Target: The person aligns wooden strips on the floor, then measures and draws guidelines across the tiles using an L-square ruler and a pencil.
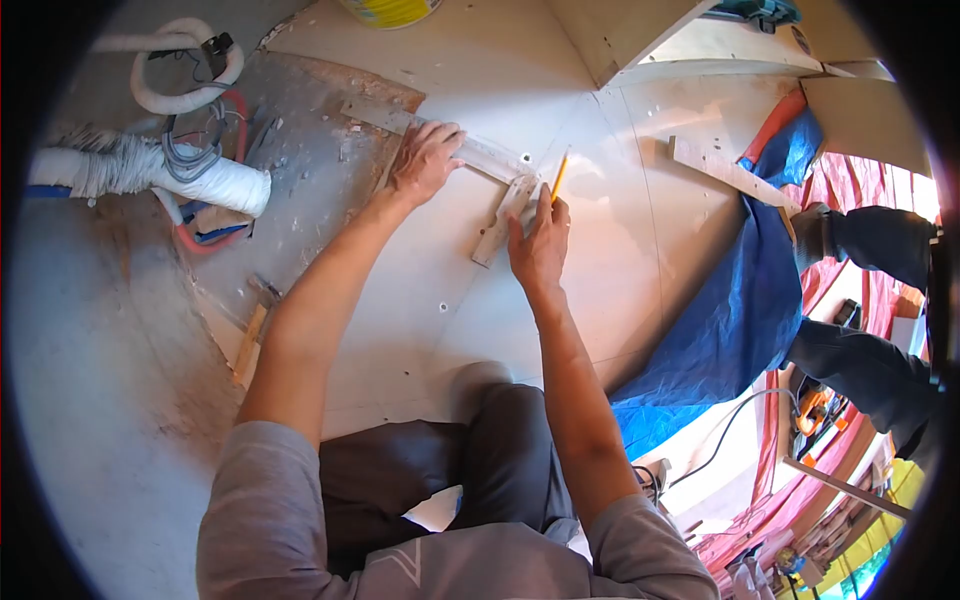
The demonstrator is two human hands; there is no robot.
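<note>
A carpenter's square [488, 158] lies on the pale board [600, 250], its long blade running from upper left to the middle and its short arm pointing down toward me. My left hand [428, 162] is closed over the long blade, fingers bent across it. Beside the corner of the square is my right hand [541, 240], with a yellow pencil [561, 175] held between its fingers, tip pointing up and away. Its thumb and fingers are next to the short arm; whether they press on it I cannot tell.
White-wrapped pipes and cables [215, 180] stick out at the left. A wood strip [728, 172] and blue tarp [735, 300] lie on the right, near another person's legs [870, 370]. A wood-handled tool [250, 345] lies at lower left; a yellow bucket [390, 10] stands at the top.
</note>
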